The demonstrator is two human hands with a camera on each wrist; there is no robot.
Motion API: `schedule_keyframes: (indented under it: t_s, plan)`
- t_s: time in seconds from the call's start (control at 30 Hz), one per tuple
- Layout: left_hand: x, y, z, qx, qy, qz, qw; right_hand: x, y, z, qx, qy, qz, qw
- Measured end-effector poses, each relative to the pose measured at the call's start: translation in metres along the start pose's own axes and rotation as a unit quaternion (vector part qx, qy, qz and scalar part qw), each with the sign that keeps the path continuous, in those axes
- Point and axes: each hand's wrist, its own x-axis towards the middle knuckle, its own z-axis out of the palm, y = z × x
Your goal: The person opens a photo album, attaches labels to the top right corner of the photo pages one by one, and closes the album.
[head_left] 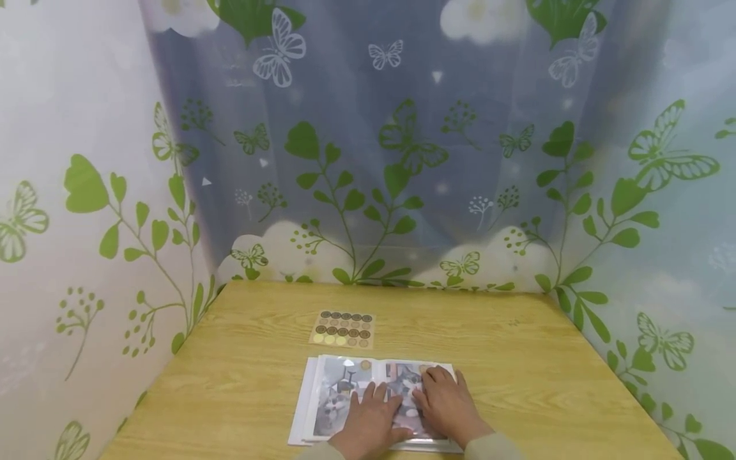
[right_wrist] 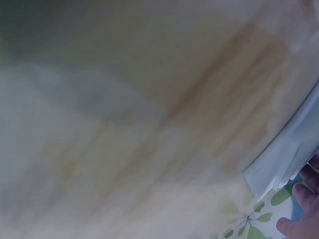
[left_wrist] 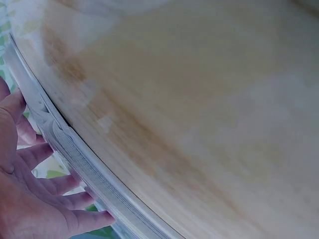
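Note:
An open photo album (head_left: 345, 409) with clear sleeves lies near the front of the table, a grey-and-white cartoon picture on each page. A round tan sticker (head_left: 365, 365) sits at the top of the left page. My left hand (head_left: 370, 418) rests with spread fingers across the album's middle. On the right page lies my right hand (head_left: 448, 402), its fingertips by the upper corner, where a tan patch partly shows. In the left wrist view, the left fingers (left_wrist: 77, 199) reach along the stack of pages. The right wrist view catches the right hand (right_wrist: 304, 199) beside the album's edge (right_wrist: 284, 154).
A sheet of round stickers (head_left: 343, 329), in dark brown, tan and pale yellow rows, lies just behind the album. The wood-grain table (head_left: 230, 383) is enclosed by curtains (head_left: 356, 191) printed with leaves and butterflies.

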Motion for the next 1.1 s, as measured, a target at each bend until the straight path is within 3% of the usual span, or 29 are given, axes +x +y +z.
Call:
schedule_keyframes:
  t_s: [0.4,0.63,0.9,1.1]
  plan:
    - [0.001,0.003,0.004,-0.013,0.018,0.006,0.9997,0.002,0.007,-0.002,-0.018,-0.016,0.021,0.9995]
    - [-0.001,-0.003,0.002,-0.013,0.027,0.005,0.9995,0.006,0.012,-0.008,-0.008,-0.042,0.058,0.9974]
    - [-0.002,-0.004,0.004,-0.010,0.021,0.011,0.9997,0.005,-0.003,-0.003,0.012,-0.039,0.018,0.9990]
    - [-0.003,-0.001,0.003,-0.004,0.025,0.016,0.9996,0.002,-0.003,0.003,0.005,-0.029,0.027,0.9992]
